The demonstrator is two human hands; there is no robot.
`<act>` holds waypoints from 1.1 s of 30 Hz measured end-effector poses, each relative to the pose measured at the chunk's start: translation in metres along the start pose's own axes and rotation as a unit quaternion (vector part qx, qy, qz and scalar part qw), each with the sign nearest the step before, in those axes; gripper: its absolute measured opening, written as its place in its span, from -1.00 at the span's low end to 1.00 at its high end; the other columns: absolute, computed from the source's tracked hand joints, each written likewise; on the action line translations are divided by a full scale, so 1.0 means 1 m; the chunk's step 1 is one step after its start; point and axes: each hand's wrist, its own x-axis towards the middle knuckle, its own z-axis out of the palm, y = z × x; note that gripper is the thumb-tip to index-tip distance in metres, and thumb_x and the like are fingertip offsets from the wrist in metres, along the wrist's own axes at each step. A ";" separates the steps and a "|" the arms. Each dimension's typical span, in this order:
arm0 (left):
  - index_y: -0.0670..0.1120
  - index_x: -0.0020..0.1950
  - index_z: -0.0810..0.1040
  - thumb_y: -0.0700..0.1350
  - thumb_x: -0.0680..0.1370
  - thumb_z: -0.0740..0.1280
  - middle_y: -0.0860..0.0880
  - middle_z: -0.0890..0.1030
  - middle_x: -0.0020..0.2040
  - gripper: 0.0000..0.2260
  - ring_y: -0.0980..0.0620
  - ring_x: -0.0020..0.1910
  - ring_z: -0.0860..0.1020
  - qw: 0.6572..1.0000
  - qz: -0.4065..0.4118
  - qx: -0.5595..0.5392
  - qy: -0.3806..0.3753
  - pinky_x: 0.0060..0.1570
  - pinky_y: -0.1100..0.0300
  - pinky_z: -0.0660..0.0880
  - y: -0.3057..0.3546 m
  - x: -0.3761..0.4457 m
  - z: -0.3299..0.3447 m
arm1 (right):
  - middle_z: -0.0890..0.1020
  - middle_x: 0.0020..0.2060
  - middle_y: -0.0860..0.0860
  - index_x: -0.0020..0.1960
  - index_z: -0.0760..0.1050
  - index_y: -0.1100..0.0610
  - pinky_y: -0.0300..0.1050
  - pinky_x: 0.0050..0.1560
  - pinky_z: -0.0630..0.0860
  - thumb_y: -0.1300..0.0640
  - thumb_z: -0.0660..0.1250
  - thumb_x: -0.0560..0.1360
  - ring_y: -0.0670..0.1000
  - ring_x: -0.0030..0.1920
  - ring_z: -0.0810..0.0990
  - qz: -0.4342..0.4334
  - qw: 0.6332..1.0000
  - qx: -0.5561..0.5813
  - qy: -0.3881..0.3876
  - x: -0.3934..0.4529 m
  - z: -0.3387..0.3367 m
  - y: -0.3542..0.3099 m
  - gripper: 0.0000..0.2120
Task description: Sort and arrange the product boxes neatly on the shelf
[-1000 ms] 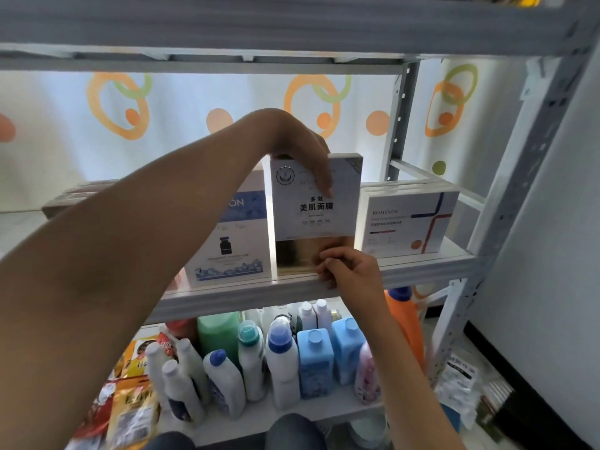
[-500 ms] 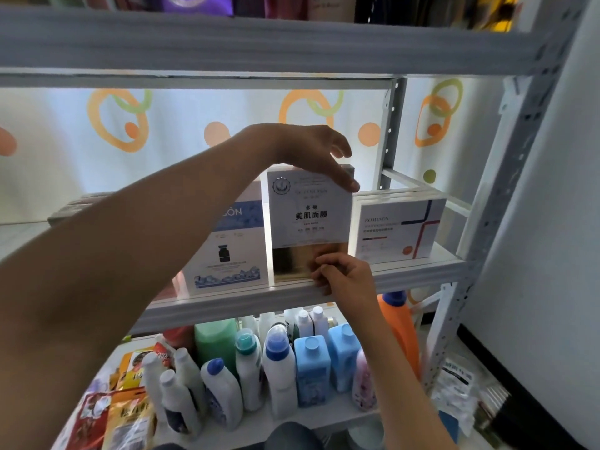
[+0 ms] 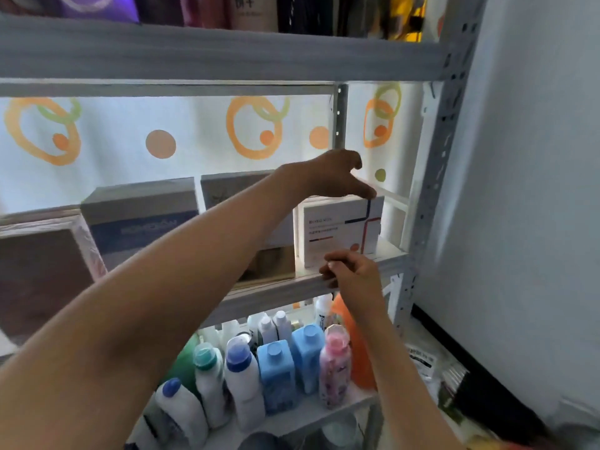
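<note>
Several product boxes stand in a row on the middle shelf [image 3: 357,274]. At the right end is a white box with red and blue lines [image 3: 337,235]. My left hand [image 3: 334,173] hovers over its top edge with fingers spread, fingertips touching or just above the top. My right hand [image 3: 350,271] is at the box's lower front corner by the shelf lip, fingers curled and pinching there. To the left, the white-and-gold box [image 3: 276,254] is mostly hidden behind my left forearm. Further left stand a blue-banded box [image 3: 139,222] and a dark brown box [image 3: 42,271].
The shelf's right upright post [image 3: 435,190] stands close to the white box, with a wall [image 3: 535,190] beyond. The lower shelf holds several detergent bottles [image 3: 276,371]. The top shelf [image 3: 227,53] carries packages. Bags lie on the floor at the lower right.
Both hands left the white-and-gold box and moved right to the white box with red and blue lines. The view shifted left and up, showing more of the shelf.
</note>
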 end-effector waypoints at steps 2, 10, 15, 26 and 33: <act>-0.08 0.45 0.35 0.21 0.39 0.49 -0.04 0.42 0.40 -0.26 -0.05 0.32 0.41 0.998 -0.043 0.020 -0.039 0.24 0.10 0.38 -0.009 0.013 0.019 | 0.69 -0.16 0.07 0.01 0.61 0.15 -0.22 -0.09 0.62 0.30 0.27 0.57 -0.03 -0.17 0.67 0.000 1.000 0.004 0.006 0.003 -0.010 0.002 -0.84; 0.00 0.04 0.39 0.27 0.33 0.50 -0.04 0.55 0.05 -0.49 -0.04 -0.03 0.51 0.991 -0.096 0.081 -0.051 -0.09 0.08 0.44 -0.032 0.035 0.054 | 0.67 -0.19 0.08 -0.08 0.59 0.07 -0.25 -0.11 0.60 0.33 0.25 0.56 -0.01 -0.19 0.65 0.015 0.999 0.023 0.026 0.015 -0.031 0.013 -0.78; -0.04 0.10 0.43 0.28 0.33 0.50 -0.02 0.56 0.02 -0.45 -0.02 -0.06 0.53 0.991 -0.076 0.081 -0.074 -0.04 0.04 0.52 -0.028 0.038 0.053 | 0.66 -0.14 0.10 -0.07 0.59 0.07 -0.35 -0.28 0.52 0.33 0.25 0.56 -0.03 -0.20 0.63 0.023 0.999 0.028 0.019 0.013 -0.035 0.020 -0.78; -0.05 0.13 0.46 0.34 0.28 0.49 0.00 0.57 0.01 -0.37 -0.02 -0.05 0.54 0.990 -0.059 0.113 -0.061 0.01 0.00 0.55 -0.020 0.026 0.052 | 0.65 -0.16 0.08 0.00 0.60 0.18 -0.29 -0.23 0.57 0.33 0.26 0.56 0.01 -0.21 0.62 0.034 0.999 0.029 0.025 0.012 -0.030 0.021 -0.84; -0.08 0.46 0.32 0.26 0.47 0.37 -0.05 0.43 0.41 -0.32 -0.07 0.34 0.41 0.990 0.027 0.137 0.034 0.29 -0.01 0.37 -0.006 0.012 0.046 | 0.67 -0.11 0.10 -0.03 0.60 0.12 -0.31 -0.16 0.60 0.28 0.27 0.58 0.03 -0.13 0.67 0.009 1.000 -0.007 0.012 0.011 -0.022 0.017 -0.85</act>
